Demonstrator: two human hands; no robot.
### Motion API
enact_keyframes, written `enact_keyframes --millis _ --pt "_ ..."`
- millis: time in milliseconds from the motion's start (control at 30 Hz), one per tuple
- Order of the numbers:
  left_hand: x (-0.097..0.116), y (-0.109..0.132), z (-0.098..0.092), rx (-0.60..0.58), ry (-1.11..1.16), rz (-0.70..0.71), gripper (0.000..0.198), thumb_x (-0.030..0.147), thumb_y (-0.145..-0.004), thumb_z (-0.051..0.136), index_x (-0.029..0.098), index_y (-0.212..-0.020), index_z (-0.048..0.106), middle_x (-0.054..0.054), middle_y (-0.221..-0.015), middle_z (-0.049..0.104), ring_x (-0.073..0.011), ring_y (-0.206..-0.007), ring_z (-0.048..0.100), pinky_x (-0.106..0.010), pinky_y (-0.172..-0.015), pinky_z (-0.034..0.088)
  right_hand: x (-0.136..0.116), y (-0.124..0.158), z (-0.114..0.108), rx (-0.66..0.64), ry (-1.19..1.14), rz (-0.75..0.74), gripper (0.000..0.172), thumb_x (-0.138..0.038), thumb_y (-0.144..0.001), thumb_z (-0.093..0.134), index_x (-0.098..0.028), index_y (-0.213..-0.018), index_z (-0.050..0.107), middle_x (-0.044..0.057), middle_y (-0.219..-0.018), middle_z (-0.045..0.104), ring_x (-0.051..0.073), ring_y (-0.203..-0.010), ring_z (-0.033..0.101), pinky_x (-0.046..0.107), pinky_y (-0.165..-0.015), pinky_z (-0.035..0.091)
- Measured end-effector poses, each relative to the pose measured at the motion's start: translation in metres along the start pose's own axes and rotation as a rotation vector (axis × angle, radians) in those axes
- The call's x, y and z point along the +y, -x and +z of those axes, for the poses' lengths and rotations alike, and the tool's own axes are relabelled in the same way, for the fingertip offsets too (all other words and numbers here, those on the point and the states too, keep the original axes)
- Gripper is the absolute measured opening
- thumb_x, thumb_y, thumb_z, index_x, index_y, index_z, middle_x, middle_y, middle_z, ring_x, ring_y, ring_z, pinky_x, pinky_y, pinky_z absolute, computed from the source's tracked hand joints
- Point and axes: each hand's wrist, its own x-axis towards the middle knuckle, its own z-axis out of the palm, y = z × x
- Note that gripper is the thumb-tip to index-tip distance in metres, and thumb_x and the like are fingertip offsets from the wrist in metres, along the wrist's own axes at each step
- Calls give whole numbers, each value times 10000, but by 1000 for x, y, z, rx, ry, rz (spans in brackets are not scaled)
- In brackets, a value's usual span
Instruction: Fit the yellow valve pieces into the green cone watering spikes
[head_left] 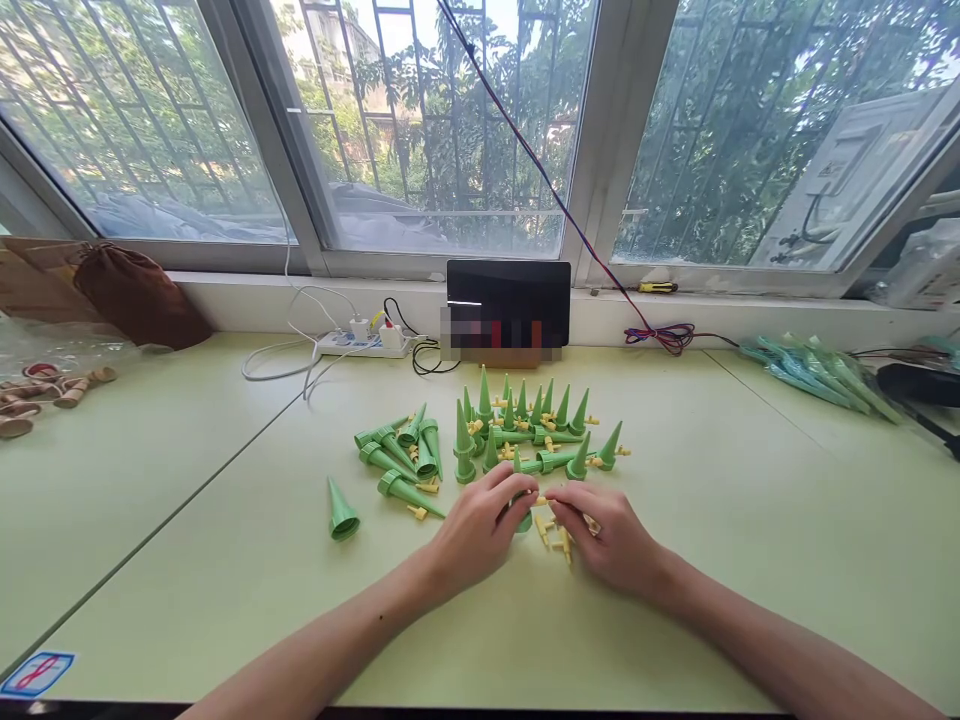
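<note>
My left hand (484, 520) is closed around a green cone, mostly hidden by the fingers, at the near edge of the group of green cones (484, 395). Close beside it on the right, my right hand (607, 530) pinches a small yellow piece (541, 501) between thumb and fingers. Several yellow valve pieces (564, 546) lie on the table just below, between the hands. Many cones stand upright with yellow pieces among them. Others lie in a pile (397, 450) to the left, and a single cone (342, 512) rests apart, farther left.
A tablet (508, 312) stands at the back of the pale green table (225, 600). Left of it is a power strip (364, 345) with cables. Wooden pieces (71, 390) lie far left, near a brown bag (142, 295). Plastic packets (817, 375) lie at the back right.
</note>
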Motion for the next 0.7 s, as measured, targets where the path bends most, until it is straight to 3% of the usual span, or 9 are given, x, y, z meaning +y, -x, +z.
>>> enact_keyframes --millis 300,467,700 --pt "0 1 1 -12 -11 -23 180 251 -1045 470 205 -1020 642 -11 -858 570 -117 -672 523 -241 -653 440 -4 -2 -1 9 -1 9 184 -215 -1038 484 -202 -1014 666 49 -822 709 167 -678 631 274 -616 507" --pt "2 1 0 -54 -8 -26 137 279 -978 574 207 -1079 633 -6 -872 570 -107 -616 509 -252 -636 459 -5 -3 -2 -1 -14 20 185 -231 -1042 485 -205 -1062 668 50 -844 713 172 -703 647 279 -634 527" --pt "3 2 0 -136 7 -56 348 219 -829 723 235 -1150 587 -12 -951 539 -133 -701 533 -266 -661 477 -4 -2 -1 5 -25 16 185 -224 -1039 491 -209 -1086 669 57 -884 723 176 -729 658 291 -665 541"
